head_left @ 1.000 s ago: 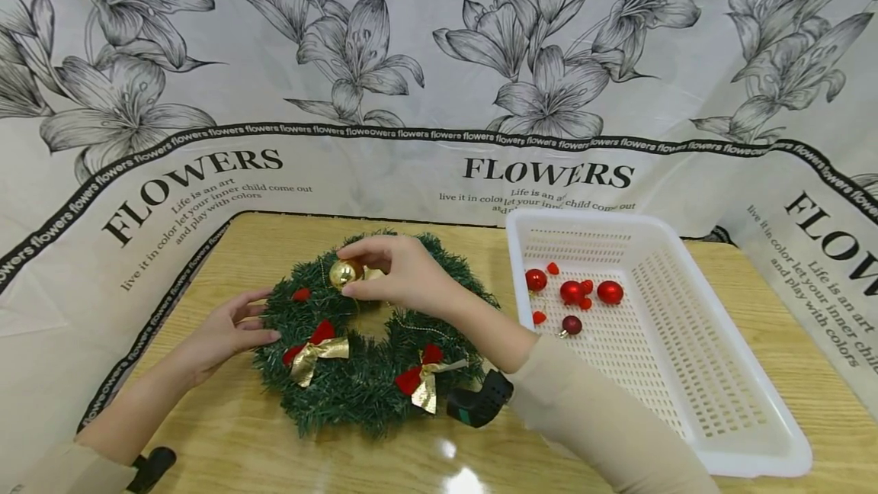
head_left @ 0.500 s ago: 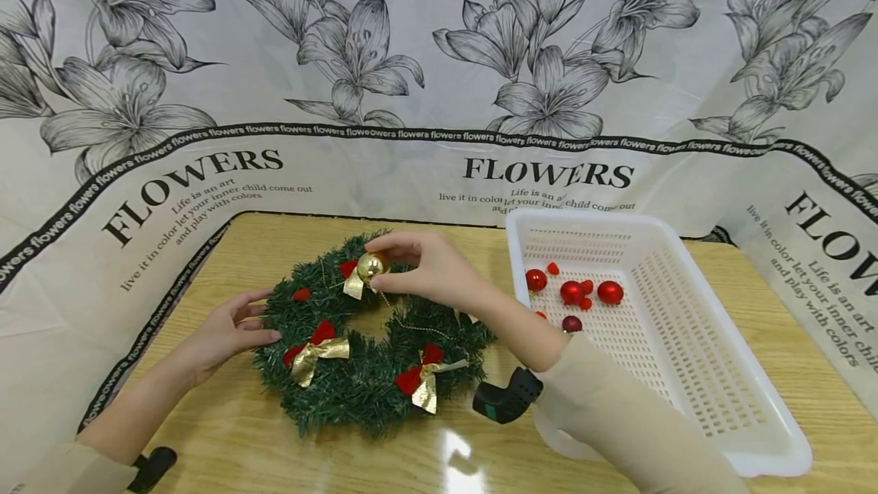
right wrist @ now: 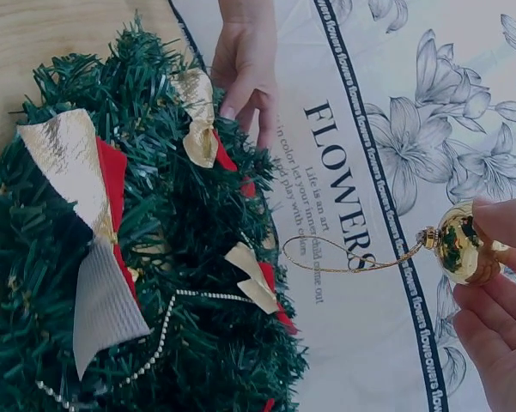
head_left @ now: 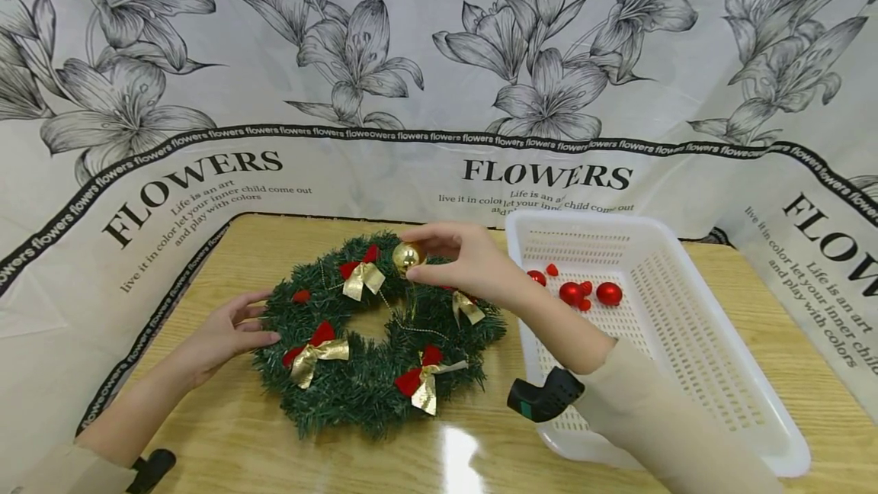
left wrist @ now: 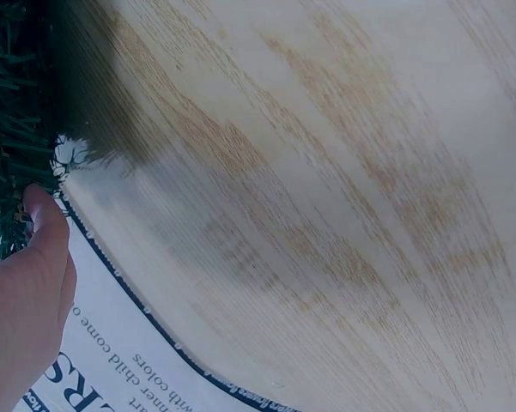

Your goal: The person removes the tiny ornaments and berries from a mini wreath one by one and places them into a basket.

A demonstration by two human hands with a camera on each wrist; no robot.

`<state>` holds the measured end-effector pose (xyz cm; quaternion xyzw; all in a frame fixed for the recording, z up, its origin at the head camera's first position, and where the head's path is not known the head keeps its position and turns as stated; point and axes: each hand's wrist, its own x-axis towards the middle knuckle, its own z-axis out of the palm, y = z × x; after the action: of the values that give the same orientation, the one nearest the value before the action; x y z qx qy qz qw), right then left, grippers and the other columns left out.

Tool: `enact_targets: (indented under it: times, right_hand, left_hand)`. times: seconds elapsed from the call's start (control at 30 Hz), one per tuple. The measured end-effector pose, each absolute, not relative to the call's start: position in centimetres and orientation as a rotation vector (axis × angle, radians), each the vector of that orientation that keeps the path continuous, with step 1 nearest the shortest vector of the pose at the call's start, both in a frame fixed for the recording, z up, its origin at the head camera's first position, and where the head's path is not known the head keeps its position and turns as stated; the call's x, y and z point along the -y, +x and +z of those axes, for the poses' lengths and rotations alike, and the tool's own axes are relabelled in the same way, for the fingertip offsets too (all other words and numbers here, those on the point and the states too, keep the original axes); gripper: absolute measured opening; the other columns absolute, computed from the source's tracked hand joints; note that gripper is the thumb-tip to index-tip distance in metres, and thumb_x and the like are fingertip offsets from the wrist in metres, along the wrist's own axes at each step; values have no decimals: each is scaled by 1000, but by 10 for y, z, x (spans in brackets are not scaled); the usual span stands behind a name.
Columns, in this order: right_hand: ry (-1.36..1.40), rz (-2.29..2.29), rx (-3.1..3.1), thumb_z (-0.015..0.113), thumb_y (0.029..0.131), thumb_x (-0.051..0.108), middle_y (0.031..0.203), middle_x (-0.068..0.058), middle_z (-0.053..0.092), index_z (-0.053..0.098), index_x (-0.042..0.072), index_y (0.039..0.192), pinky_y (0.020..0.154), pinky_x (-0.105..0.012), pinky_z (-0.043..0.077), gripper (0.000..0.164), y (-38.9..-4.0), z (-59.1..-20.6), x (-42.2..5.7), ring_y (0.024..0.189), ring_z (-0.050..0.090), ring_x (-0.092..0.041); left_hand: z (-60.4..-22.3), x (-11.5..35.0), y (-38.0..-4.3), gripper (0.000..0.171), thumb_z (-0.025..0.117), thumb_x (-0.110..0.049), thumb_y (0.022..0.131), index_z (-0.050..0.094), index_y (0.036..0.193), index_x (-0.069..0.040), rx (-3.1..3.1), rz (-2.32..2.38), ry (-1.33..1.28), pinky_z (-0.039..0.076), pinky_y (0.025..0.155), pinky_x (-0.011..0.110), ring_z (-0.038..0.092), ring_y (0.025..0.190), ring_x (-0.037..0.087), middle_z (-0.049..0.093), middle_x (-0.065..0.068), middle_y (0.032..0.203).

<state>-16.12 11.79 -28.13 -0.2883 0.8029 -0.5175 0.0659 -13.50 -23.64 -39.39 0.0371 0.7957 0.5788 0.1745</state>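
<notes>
A green tinsel wreath (head_left: 329,395) lies on the table, trimmed with red-and-gold bows (head_left: 318,353) and a thin bead string (right wrist: 166,322). At its left edge my left hand (head_left: 222,334) touches the greenery with loosely bent fingers; part of these fingers is hidden by the greenery in the left wrist view. My right hand (head_left: 466,261) pinches a shiny gold Christmas ball (head_left: 408,258) between thumb and fingers above the wreath's far right side. From the ball's cap extends a gold loop of cord (right wrist: 352,268), seen in the right wrist view.
To the right stands a white perforated plastic basket (head_left: 727,311) holding several red balls (head_left: 609,293) and small red pieces (head_left: 552,270). My right forearm passes over its near left part. A flower-printed cloth (head_left: 384,174) borders the back and sides of the wooden table (head_left: 494,433).
My right hand has moved rightward with the gold ball along the wreath's far side, uncovering bows at the back and right. The left hand and the wreath have stayed put.
</notes>
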Motion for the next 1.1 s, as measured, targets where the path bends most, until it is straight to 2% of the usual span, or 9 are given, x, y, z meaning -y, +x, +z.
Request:
enact_targets:
  times: [0.1,0.4,0.87,1.1]
  right_hand:
    - [-844,-1568,-2422,74,81,15,118,-2,62,61,10,123,94,-39,45,45,-160,-279,-125,106,59,-13]
    - [-803,-1647,-2413,74,80,12,120,-5,61,61,7,121,93,-28,45,44,-157,-276,-143,110,57,-16]
    - [-714,-1666,-2439,74,79,9,122,-10,60,59,3,123,90,-27,47,47,-152,-270,-170,112,56,-19]
    - [-691,-1653,-2494,74,80,12,123,-11,59,57,1,124,89,-26,47,48,-151,-269,-185,112,57,-18]
  left_hand:
    - [-394,237,-135,86,68,-11,85,11,149,0,-2256,1636,101,41,95,51,21,128,53,13,36,145]
    - [-396,238,-135,86,68,-12,85,11,149,-1,-2257,1640,103,41,95,51,21,128,53,13,35,145]
    - [-395,238,-135,85,67,-12,86,11,149,-1,-2259,1636,108,39,96,54,20,128,54,13,36,144]
    - [-395,238,-135,86,68,-13,86,11,149,-1,-2260,1636,105,38,96,54,20,128,53,13,35,145]
